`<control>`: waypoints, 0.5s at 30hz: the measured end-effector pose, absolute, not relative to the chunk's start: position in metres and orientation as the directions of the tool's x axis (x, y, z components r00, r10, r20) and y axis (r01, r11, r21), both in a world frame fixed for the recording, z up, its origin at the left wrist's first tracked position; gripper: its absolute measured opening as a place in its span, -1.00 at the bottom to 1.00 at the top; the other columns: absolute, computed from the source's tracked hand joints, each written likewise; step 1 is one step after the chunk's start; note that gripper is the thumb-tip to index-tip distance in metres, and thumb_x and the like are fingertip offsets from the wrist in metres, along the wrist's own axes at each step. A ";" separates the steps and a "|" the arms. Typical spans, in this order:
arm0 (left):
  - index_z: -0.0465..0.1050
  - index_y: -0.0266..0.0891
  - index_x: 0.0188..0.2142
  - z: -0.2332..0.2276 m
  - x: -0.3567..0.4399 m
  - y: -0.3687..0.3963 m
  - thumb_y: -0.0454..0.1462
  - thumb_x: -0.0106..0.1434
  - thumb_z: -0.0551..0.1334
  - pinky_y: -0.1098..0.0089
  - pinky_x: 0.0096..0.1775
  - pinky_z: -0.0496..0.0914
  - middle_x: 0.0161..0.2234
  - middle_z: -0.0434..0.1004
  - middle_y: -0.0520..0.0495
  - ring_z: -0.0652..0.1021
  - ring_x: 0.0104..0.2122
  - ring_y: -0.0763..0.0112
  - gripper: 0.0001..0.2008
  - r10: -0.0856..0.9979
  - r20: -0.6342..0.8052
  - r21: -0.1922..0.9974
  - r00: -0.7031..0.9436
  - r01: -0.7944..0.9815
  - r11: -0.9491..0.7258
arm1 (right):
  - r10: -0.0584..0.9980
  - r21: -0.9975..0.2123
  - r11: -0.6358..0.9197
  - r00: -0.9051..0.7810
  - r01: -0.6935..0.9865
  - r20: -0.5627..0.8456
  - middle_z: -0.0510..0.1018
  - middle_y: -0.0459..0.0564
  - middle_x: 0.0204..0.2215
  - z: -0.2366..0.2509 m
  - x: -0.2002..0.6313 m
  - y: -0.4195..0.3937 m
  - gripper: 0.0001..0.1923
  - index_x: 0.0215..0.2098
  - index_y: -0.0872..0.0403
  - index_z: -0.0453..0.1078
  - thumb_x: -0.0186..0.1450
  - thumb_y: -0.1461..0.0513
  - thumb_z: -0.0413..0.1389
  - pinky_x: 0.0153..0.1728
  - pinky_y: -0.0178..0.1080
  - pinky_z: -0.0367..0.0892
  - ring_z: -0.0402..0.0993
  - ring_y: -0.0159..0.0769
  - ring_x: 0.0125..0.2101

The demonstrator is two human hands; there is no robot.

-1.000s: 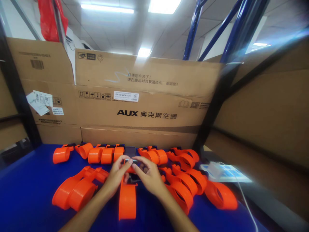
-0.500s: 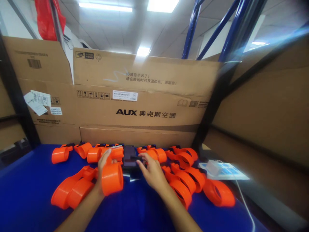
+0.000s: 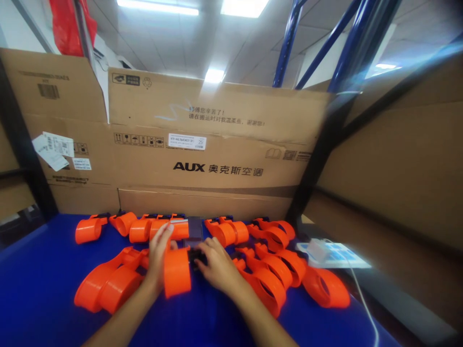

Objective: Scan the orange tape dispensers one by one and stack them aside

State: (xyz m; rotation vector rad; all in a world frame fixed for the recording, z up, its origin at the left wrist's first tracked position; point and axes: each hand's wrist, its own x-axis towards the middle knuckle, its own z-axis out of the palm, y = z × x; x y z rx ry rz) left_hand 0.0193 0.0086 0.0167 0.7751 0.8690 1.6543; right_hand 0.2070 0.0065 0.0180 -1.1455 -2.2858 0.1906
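My left hand (image 3: 158, 258) is closed around an orange plastic part with a wide ring (image 3: 177, 273), which hangs at the right of the palm. My right hand (image 3: 217, 266) pinches a small black piece (image 3: 196, 259) right beside the orange part. Whether the two are joined cannot be made out, since fingers cover the spot. Behind the hands stands a dark rectangular object (image 3: 195, 229), partly hidden.
Similar orange ring parts (image 3: 88, 230) with dark ends line the back of the blue table (image 3: 39, 274). More ring parts (image 3: 119, 289) lie at left and at right (image 3: 327, 287). A white-and-blue power strip (image 3: 334, 254) with a cable is at right. Cardboard (image 3: 217, 197) walls the back.
My left hand has shifted the orange part slightly to the right. My right hand has come left and down, bringing the black piece up against it.
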 end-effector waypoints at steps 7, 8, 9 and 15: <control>0.39 -0.25 -0.04 0.011 0.034 0.006 0.04 0.03 0.41 0.54 -0.60 0.15 -0.71 0.29 0.19 0.29 -0.70 0.55 -0.39 0.967 0.117 0.896 -0.228 -0.395 -0.202 | 0.808 -0.677 0.573 -0.178 0.462 0.562 0.58 0.02 -0.27 0.030 0.210 0.012 -0.76 -0.11 0.04 0.48 0.39 0.12 0.04 -0.24 -0.21 0.38 0.48 -0.21 -0.27; 0.39 -0.25 -0.02 0.010 0.037 0.006 0.05 0.03 0.40 0.54 -0.60 0.14 -0.73 0.28 0.20 0.28 -0.71 0.55 -0.38 0.970 0.132 0.905 -0.202 -0.374 -0.202 | 0.819 -0.723 0.562 -0.145 0.401 0.556 0.59 0.02 -0.28 0.031 0.210 0.012 -0.73 -0.10 0.05 0.47 0.39 0.09 0.04 -0.27 -0.22 0.38 0.49 -0.22 -0.30; 0.39 -0.26 0.00 0.009 0.039 0.006 0.05 0.04 0.39 0.54 -0.61 0.12 -0.74 0.27 0.20 0.27 -0.72 0.55 -0.37 0.974 0.148 0.912 -0.173 -0.356 -0.202 | 0.829 -0.760 0.552 -0.127 0.343 0.544 0.60 0.02 -0.28 0.031 0.209 0.013 -0.70 -0.09 0.06 0.47 0.38 0.06 0.04 -0.29 -0.23 0.39 0.50 -0.22 -0.32; 0.37 -0.26 0.01 0.009 0.046 -0.001 0.02 0.11 0.35 0.51 -0.62 0.15 -0.70 0.35 0.16 0.31 -0.74 0.52 -0.43 0.976 0.216 0.935 -0.030 -0.281 -0.216 | 0.861 -0.841 0.508 -0.145 0.185 0.488 0.59 0.01 -0.32 0.029 0.209 0.017 -0.64 -0.12 0.08 0.48 0.32 -0.02 0.13 -0.41 -0.29 0.36 0.45 -0.30 -0.42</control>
